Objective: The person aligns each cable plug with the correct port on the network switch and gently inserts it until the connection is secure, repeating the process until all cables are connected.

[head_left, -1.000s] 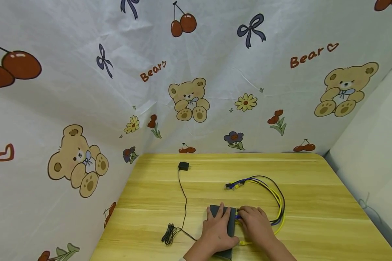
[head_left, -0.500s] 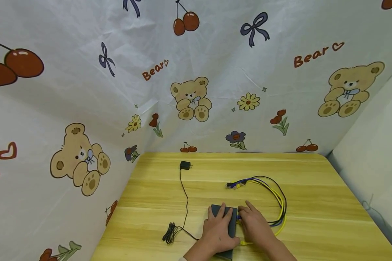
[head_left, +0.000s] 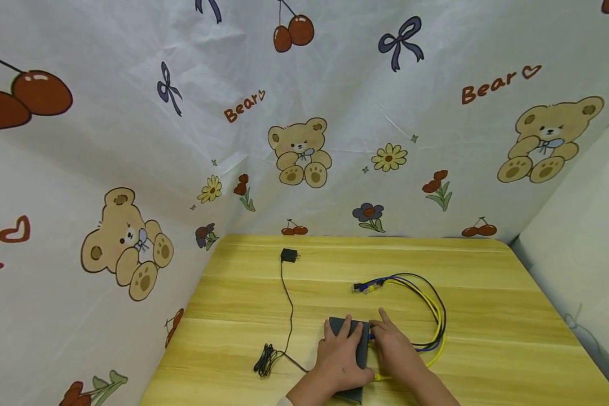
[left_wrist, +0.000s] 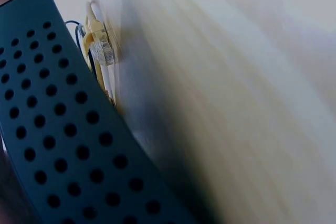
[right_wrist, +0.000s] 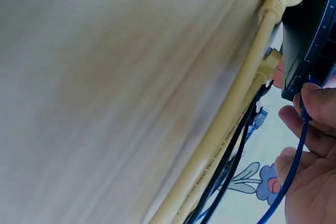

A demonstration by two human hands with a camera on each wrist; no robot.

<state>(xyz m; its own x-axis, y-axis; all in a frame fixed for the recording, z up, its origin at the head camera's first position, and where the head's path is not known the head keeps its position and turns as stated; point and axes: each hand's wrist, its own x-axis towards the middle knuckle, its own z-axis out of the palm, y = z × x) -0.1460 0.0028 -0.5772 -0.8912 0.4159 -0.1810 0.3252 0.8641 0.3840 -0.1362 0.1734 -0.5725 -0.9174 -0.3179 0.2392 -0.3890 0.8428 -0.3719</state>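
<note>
A dark network switch lies on the wooden table, with round holes along the side seen in the left wrist view. My left hand rests across its top, fingers spread, thumb at the right edge. At the port side, my right hand pinches the plug end of a blue network cable between thumb and fingers, right at the ports near one corner of the switch. One finger sticks out away from the plug. Yellow network cables and black ones run beside it. The plug's tip is hidden by my fingers.
The cables loop right and back, their loose plugs lying behind the switch. A black power adapter sits at the back left; its cord runs to a tied coil and on toward the switch. A patterned cloth hangs behind the table.
One finger of my right hand has straightened and lifted away from the blue cable's plug. Left hand and switch keep their place; the head view has shifted slightly.
</note>
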